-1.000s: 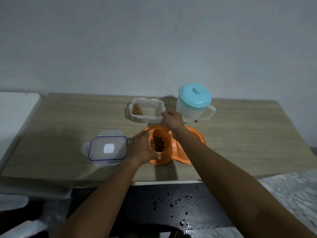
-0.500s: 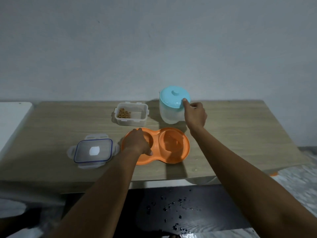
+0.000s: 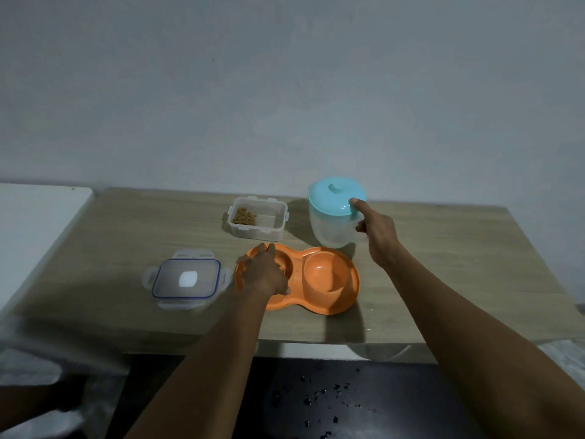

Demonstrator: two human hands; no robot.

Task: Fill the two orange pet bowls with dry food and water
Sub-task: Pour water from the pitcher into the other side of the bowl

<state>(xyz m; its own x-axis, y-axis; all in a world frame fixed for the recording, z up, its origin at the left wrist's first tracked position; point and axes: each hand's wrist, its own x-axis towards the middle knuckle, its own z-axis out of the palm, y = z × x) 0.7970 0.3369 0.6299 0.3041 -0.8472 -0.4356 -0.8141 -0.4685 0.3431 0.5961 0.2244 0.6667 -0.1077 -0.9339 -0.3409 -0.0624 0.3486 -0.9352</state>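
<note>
The orange double pet bowl (image 3: pixel 326 278) lies flat near the table's front edge. Its right bowl looks empty, with nothing in it that I can make out. My left hand (image 3: pixel 262 274) lies over the left bowl, fingers across it and thumb at the near rim, hiding what is inside. Behind the bowl stands a translucent jug (image 3: pixel 329 231) with a teal lid (image 3: pixel 335 194). My right hand (image 3: pixel 378 232) grips the jug's right side where the handle is, thumb pressed on the lid's edge. An open clear food container (image 3: pixel 256 232) holds a little brown kibble (image 3: pixel 243 216).
The container's blue-rimmed lid (image 3: pixel 186 278) lies flat left of the orange bowl. The wooden table (image 3: pixel 459 264) stands against a plain wall. A white surface (image 3: pixel 34 223) adjoins its left end. Below the front edge is a dark floor (image 3: pixel 316 397) with scattered specks.
One second ago my left hand held the orange bowl tipped up with kibble showing; now it lies flat. My right hand moved from the food container to the jug.
</note>
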